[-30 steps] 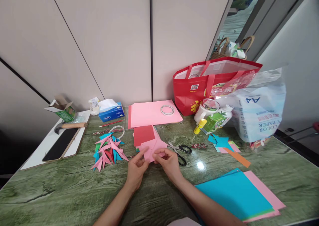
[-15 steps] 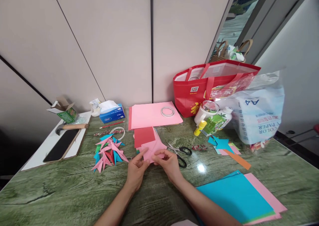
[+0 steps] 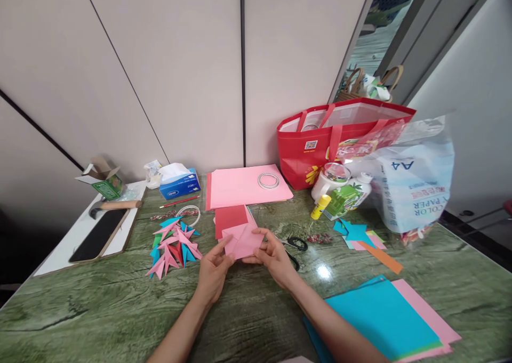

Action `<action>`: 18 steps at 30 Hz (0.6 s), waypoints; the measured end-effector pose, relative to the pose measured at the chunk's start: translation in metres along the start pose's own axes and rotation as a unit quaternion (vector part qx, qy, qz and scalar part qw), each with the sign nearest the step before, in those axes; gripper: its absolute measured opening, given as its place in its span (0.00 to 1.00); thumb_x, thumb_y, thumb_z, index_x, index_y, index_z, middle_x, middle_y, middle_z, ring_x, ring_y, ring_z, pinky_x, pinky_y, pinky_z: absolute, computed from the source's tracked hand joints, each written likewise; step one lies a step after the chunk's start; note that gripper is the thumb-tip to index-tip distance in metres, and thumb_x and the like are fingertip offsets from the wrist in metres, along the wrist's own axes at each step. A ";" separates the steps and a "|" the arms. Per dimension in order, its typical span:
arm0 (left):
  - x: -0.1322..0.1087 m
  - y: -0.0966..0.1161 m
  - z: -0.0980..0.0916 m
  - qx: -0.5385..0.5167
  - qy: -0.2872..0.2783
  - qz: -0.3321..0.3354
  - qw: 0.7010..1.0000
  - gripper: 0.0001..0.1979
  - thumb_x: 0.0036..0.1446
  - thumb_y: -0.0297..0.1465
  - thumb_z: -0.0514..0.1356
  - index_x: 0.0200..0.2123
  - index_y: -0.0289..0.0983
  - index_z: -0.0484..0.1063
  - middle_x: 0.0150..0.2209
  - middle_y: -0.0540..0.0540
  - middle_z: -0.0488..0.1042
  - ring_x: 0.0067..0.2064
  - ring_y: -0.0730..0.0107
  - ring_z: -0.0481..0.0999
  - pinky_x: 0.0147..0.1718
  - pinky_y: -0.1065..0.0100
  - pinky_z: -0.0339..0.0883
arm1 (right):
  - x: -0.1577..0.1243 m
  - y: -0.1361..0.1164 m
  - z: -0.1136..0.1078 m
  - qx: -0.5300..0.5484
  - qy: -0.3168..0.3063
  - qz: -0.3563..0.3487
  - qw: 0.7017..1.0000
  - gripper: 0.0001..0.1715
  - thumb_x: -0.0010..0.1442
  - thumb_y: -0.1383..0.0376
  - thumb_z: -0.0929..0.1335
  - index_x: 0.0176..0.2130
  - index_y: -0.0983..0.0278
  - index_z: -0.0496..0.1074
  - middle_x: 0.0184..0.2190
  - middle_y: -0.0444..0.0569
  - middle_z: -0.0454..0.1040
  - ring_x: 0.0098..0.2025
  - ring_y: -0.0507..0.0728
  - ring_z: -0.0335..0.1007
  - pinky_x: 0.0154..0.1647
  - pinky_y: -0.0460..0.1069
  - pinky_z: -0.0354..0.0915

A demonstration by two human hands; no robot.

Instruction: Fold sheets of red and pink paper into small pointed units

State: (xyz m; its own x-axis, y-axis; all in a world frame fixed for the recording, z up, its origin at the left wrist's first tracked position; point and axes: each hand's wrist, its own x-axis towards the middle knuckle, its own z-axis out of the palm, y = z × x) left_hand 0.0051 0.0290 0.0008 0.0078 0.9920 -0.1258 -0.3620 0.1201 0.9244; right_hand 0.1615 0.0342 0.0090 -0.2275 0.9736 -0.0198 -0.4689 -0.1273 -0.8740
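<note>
A pink paper (image 3: 245, 241) with crease lines and folded-in flaps is held up between both hands. My left hand (image 3: 215, 269) pinches its left edge with thumb and fingers. On the other side, my right hand (image 3: 274, 256) grips the right edge. Just behind it lies a stack of square papers with a red sheet (image 3: 231, 219) on top. Scissors (image 3: 296, 244) with black handles rest beyond my right hand, their blades partly hidden. To the left is a pile of folded paper pieces (image 3: 175, 248) in pink, blue, red and green.
Large pink sheets (image 3: 236, 187) with a tape roll (image 3: 268, 180) lie by the wall. A glue stick (image 3: 320, 207), red bag (image 3: 298, 155) and plastic paper bag (image 3: 416, 182) stand right. Blue sheets (image 3: 384, 320) lie near my right forearm. A tissue box (image 3: 180, 184), hammer (image 3: 116, 204) and phone (image 3: 98, 235) are left.
The pink paper has been turned and lies flatter between the hands, showing more of its surface. My right fingers have moved apart along its right edge; my left hand has shifted slightly left.
</note>
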 end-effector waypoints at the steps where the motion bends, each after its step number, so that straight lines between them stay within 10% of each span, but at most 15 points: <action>1: 0.001 0.001 -0.002 0.007 -0.003 0.003 1.000 0.25 0.39 0.28 0.66 0.45 0.34 0.71 0.42 0.40 0.75 0.40 0.62 0.73 0.40 0.65 0.66 | 0.001 -0.001 -0.002 -0.020 -0.007 0.000 1.000 0.20 0.47 0.61 0.69 0.41 0.60 0.62 0.25 0.41 0.69 0.27 0.51 0.69 0.29 0.49 0.68; 7: 0.008 0.004 -0.011 0.101 -0.023 0.002 0.995 0.17 0.38 0.29 0.66 0.37 0.33 0.75 0.39 0.41 0.76 0.40 0.60 0.73 0.39 0.65 0.66 | 0.009 0.005 -0.018 -0.168 0.039 -0.052 0.984 0.08 0.44 0.64 0.71 0.28 0.65 0.72 0.26 0.44 0.71 0.28 0.51 0.65 0.29 0.45 0.62; 11: 0.007 0.006 -0.003 0.025 0.058 0.085 0.994 0.28 0.42 0.29 0.64 0.50 0.41 0.65 0.51 0.41 0.68 0.50 0.60 0.66 0.43 0.66 0.65 | 0.009 0.017 -0.017 -0.153 0.078 -0.046 0.984 0.09 0.43 0.65 0.71 0.29 0.65 0.72 0.21 0.42 0.67 0.23 0.49 0.61 0.23 0.44 0.58; 14: 0.002 0.005 0.003 -0.016 0.008 0.065 0.998 0.31 0.44 0.30 0.63 0.53 0.45 0.60 0.54 0.44 0.64 0.50 0.62 0.66 0.42 0.67 0.65 | 0.007 0.023 -0.012 -0.148 0.121 -0.071 0.979 0.10 0.43 0.63 0.71 0.29 0.65 0.72 0.25 0.45 0.68 0.25 0.50 0.63 0.25 0.44 0.61; 18: 0.001 -0.003 0.000 0.037 0.000 0.045 0.998 0.24 0.45 0.31 0.63 0.49 0.40 0.67 0.46 0.44 0.72 0.43 0.64 0.71 0.36 0.69 0.68 | 0.006 0.021 -0.006 -0.157 0.059 -0.058 0.984 0.09 0.46 0.61 0.70 0.28 0.64 0.72 0.27 0.46 0.69 0.28 0.52 0.65 0.29 0.47 0.65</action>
State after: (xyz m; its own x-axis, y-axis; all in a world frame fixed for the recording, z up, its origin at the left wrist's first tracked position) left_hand 0.0064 0.0296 -0.0022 -0.0220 0.9989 -0.0420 -0.2907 0.0338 0.9562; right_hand 0.1553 0.0380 -0.0127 -0.0795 0.9957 0.0484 -0.1946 0.0321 -0.9803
